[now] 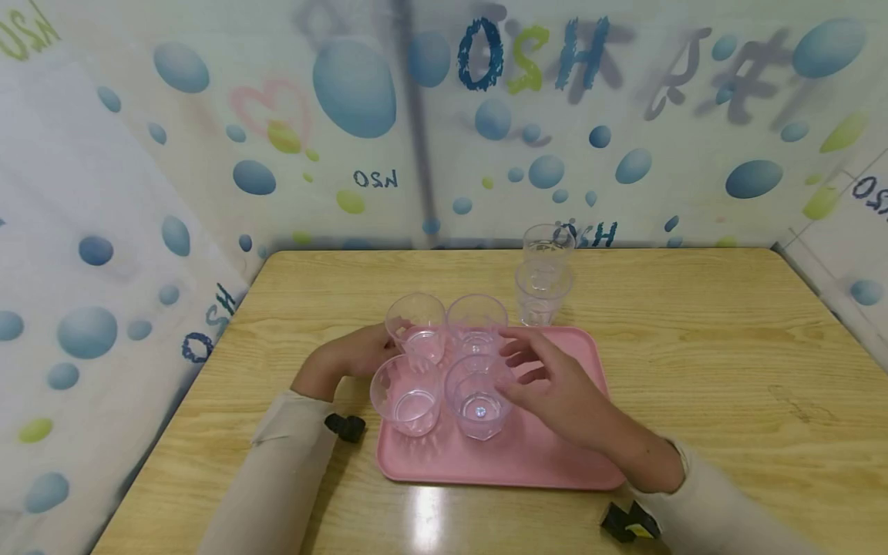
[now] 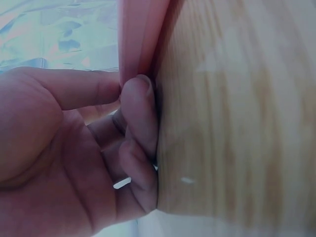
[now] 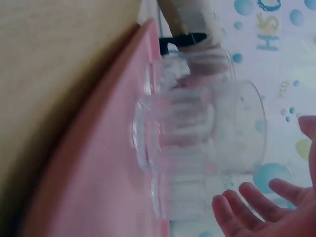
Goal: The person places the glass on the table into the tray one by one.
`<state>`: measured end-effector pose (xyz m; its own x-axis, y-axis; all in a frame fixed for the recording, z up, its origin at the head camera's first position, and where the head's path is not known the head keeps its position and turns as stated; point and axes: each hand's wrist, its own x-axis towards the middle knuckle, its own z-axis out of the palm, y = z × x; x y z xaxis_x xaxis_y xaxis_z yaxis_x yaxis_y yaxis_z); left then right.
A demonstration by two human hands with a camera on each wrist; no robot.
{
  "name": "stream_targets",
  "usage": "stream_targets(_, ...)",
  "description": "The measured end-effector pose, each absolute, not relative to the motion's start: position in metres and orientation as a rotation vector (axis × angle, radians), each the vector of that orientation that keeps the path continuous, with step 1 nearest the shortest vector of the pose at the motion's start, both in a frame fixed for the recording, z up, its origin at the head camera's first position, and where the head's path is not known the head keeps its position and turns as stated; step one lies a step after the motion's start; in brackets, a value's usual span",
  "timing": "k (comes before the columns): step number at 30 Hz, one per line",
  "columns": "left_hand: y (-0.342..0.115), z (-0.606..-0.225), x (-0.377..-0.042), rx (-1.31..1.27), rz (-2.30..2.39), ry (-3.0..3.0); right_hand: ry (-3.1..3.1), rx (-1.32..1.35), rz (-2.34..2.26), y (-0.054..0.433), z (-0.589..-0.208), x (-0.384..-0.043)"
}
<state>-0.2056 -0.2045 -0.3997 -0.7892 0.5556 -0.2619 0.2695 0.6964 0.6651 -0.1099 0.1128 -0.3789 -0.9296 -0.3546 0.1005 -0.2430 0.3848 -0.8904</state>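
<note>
Several clear plastic cups stand upright in two rows on the left part of a pink tray (image 1: 562, 455). At the tray's left edge is my left hand (image 1: 361, 351), partly hidden behind the cups. In the left wrist view, its thumb and curled fingers (image 2: 138, 106) pinch the tray's rim (image 2: 136, 34), low by the wooden tabletop. My right hand (image 1: 565, 393) hovers over the tray, fingers spread and loosely bent beside the front right cup (image 1: 479, 401). The right wrist view shows a gap between those fingertips (image 3: 222, 207) and the nearest cup (image 3: 197, 131).
Behind the tray, toward the right, two more clear cups (image 1: 543, 289) overlap in the head view. The wooden table (image 1: 708, 370) backs onto a wall covering (image 1: 444, 139) with blue and green drops. Each sleeve carries a small black device near the wrist.
</note>
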Motion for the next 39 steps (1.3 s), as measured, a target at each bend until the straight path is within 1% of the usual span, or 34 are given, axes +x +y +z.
stream_targets(3, -0.203, -0.401, -0.206, 0.633, 0.848, 2.466, 2.651, -0.557, -1.624, 0.126, -0.373, -0.119)
stream_targets(9, -0.202, -0.403, -0.207, 0.639, 0.830, 2.479, 2.879, -0.466, -1.619, 0.148, -0.365, -0.147)
stream_targets(13, -0.204, -0.402, -0.206, 0.623, 0.815, 2.483, 2.963, -0.457, -1.569, 0.158, -0.362, -0.166)
stream_targets(21, -0.205, -0.402, -0.205, 0.637, 0.785, 2.492, 2.833, -0.320, -1.384, 0.170, -0.374, -0.202)
stream_targets(30, -0.206, -0.401, -0.207, 0.643, 0.777, 2.497, 2.714, -0.217, -1.332, 0.170, -0.387, -0.214)
stream_targets(39, -0.206, -0.401, -0.207, 0.630, 0.799, 2.485, 2.619, -0.133, -1.389, 0.170, -0.393, -0.221)
